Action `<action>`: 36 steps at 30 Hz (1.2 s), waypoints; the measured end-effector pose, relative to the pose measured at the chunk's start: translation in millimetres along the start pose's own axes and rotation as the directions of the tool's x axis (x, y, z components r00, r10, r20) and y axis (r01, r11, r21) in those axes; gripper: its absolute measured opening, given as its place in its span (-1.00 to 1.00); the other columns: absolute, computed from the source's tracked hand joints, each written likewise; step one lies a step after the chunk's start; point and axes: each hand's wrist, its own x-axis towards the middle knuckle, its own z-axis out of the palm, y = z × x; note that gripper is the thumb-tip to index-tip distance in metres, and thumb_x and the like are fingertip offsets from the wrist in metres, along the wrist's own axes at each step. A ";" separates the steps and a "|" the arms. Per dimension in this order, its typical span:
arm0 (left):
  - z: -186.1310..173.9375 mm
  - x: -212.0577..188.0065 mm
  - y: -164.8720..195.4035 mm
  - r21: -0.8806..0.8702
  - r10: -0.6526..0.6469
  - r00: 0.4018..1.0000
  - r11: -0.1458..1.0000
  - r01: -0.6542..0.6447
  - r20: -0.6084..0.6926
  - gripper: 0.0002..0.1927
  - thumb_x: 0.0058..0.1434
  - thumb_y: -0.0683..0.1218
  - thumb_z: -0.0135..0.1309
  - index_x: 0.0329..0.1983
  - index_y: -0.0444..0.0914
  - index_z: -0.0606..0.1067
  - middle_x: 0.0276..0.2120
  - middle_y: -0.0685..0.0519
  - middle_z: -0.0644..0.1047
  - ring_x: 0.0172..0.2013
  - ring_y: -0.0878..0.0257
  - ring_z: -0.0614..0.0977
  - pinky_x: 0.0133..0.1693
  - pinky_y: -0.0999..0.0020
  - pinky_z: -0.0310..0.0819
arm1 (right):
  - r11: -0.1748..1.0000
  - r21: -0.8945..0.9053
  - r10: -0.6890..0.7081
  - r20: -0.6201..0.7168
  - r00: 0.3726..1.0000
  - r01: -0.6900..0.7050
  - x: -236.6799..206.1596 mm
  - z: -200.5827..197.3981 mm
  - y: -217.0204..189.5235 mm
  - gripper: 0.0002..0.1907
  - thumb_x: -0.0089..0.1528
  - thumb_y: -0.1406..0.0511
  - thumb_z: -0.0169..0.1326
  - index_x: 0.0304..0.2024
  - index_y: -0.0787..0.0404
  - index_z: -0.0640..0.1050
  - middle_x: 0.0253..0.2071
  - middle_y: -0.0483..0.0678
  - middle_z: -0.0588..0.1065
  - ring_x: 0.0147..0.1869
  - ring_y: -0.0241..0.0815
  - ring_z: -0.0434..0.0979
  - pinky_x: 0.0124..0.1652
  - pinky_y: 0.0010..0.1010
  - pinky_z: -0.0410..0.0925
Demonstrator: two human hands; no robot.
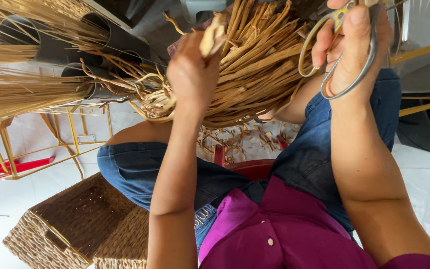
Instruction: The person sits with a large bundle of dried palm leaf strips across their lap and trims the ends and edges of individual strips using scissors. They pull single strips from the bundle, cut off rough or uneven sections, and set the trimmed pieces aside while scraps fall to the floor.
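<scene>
Straw strips [260,60] fill left hand [191,74]; right hand [347,47] apparently grips scissors [369,55].

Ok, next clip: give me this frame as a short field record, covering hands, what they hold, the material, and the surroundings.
view: head camera looking down at a seated person's lap
left hand: gripping a few pale fibre strips, raised above the bundle
right hand: holding scissors, fingers through the handles
material: bundle of dried straw-coloured strips across the knees
floor scraps: short cut pieces between the legs
left side: woven basket on the tiled floor, yellow metal frame
clothing: blue jeans, magenta top
</scene>
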 end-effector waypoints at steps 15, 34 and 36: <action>71.9 -21.1 -12.8 -0.119 -0.194 0.918 0.961 0.248 0.345 -0.69 0.17 -0.02 0.39 -0.16 -0.30 0.60 -0.40 0.00 0.63 -0.45 0.26 0.63 -0.40 0.32 0.56 | 0.998 0.057 0.034 -0.103 0.994 -0.028 4.6 -10.5 1.9 -0.65 0.50 0.13 0.17 0.08 0.29 0.47 -0.24 -0.04 0.44 -0.33 -0.28 0.44 -0.42 -0.46 0.30; -32.1 -18.7 54.7 -0.696 -0.061 0.956 0.672 0.252 0.287 -0.68 0.25 -0.26 0.28 0.06 -0.23 0.53 -0.10 0.11 0.61 -0.11 0.34 0.63 -0.04 0.46 0.59 | 0.998 0.021 0.049 0.161 0.986 -0.053 -5.4 16.5 11.6 -0.51 0.41 0.55 0.25 0.28 0.22 0.34 -0.04 0.03 0.55 0.06 -0.22 0.61 0.02 -0.46 0.53; -26.4 -23.3 66.8 -0.632 0.005 0.974 0.762 0.143 0.226 -0.66 0.24 -0.23 0.31 0.05 -0.21 0.51 -0.06 0.13 0.60 -0.07 0.35 0.64 0.01 0.47 0.59 | 0.995 0.029 0.090 0.169 0.981 -0.096 -8.0 24.2 9.7 -0.50 0.37 0.54 0.26 0.26 0.22 0.34 -0.05 0.01 0.54 0.01 -0.25 0.60 -0.06 -0.48 0.51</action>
